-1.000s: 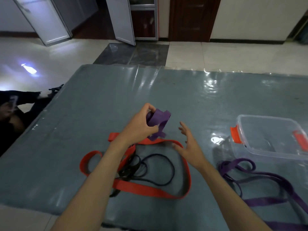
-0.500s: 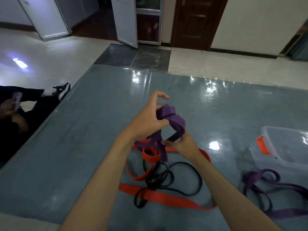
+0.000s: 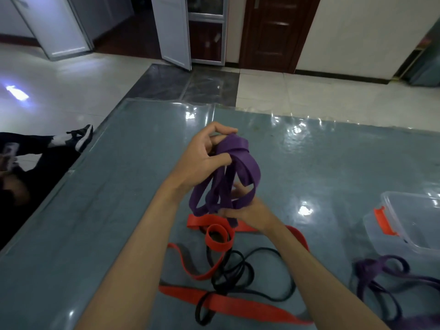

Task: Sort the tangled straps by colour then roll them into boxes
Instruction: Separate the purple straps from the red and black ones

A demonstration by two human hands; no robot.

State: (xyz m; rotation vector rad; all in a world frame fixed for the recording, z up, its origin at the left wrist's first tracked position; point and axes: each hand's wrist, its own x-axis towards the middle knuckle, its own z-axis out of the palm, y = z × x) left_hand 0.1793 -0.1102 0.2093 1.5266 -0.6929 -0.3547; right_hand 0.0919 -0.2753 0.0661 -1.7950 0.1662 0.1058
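Progress looks early to us, judging from the single head view. We see a wide purple elastic strap [image 3: 234, 170] lifted off the glossy grey-blue counter [image 3: 119, 210] and gathered into several loose loops between both hands, so we judge that the rolling of this one is under way but not finished. Our left hand [image 3: 204, 156] grips the top of the bundle, fingers and thumb curled round the upper loops. Our right hand [image 3: 247, 210] holds the lower part, fingers closed on the bottom of the loops; exactly which strand it pinches we cannot tell, as it is blurred. The two hands sit close together, one above the other, with the strap spanning them.

Directly beneath the hands a flat red elastic strap [image 3: 226, 303] lies on the counter, still tangled with a thin black elastic band [image 3: 240, 275]; these two colours have not been separated. A second purple strap pile [image 3: 381, 275] lies loose near the right edge, well apart from the red and black tangle, so we judge that some sorting by colour is done. Just beyond that pile stands a clear plastic box with an orange clip [image 3: 404, 220], lid off and apparently holding nothing rolled yet. It sits to the right of the hands, apart from the strap we hold.
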